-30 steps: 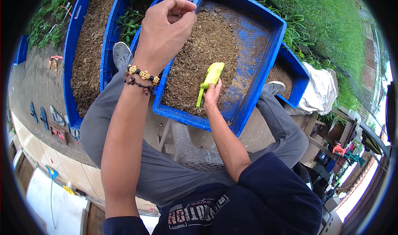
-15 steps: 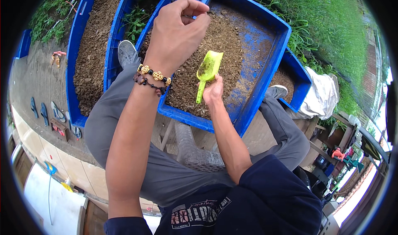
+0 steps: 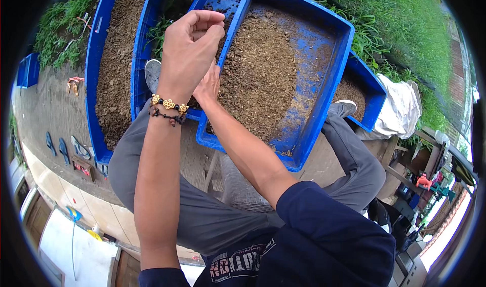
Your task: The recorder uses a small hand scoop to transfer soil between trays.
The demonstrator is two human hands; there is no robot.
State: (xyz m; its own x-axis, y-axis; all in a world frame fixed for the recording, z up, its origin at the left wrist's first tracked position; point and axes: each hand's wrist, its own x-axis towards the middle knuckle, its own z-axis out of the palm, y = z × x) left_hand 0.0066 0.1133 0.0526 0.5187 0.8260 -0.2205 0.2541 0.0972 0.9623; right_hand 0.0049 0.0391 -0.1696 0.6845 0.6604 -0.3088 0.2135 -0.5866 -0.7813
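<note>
My left hand, with bracelets at the wrist, is raised over the left edge of the large blue tray. Its fingers are curled in a pinch; anything in them is too small to make out. Just behind and below it, my right hand reaches over the tray's near left rim. My left wrist covers part of its fingers, and the yellow-green scoop is out of sight. Brown crumbly material, like soil, covers the tray's left and middle; blue floor shows at the right.
A second blue tray with dark bits lies beneath at the upper left. Another blue tray of brown material stands at far left. A smaller blue tray and a white sack are at right. Grass grows beyond.
My right hand has moved left from over the large tray to its left rim, and the scoop has gone from sight. My left hand has shifted left, still pinched.
</note>
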